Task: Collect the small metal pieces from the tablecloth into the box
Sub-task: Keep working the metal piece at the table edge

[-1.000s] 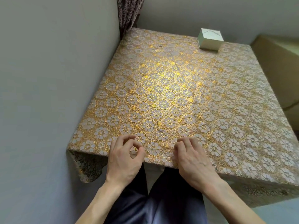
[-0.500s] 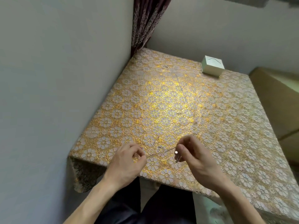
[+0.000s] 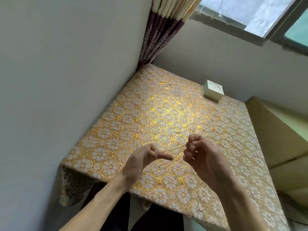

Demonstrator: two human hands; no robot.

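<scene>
Right hand [image 3: 203, 157] on thin metal piece [image 3: 187, 145]

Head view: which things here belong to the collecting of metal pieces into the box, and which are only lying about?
For the job: white box, gold flowered tablecloth, small metal piece on it, thin metal piece pinched in the right hand, left hand.
Lying about: curtain, window, tan furniture beside the table.
</scene>
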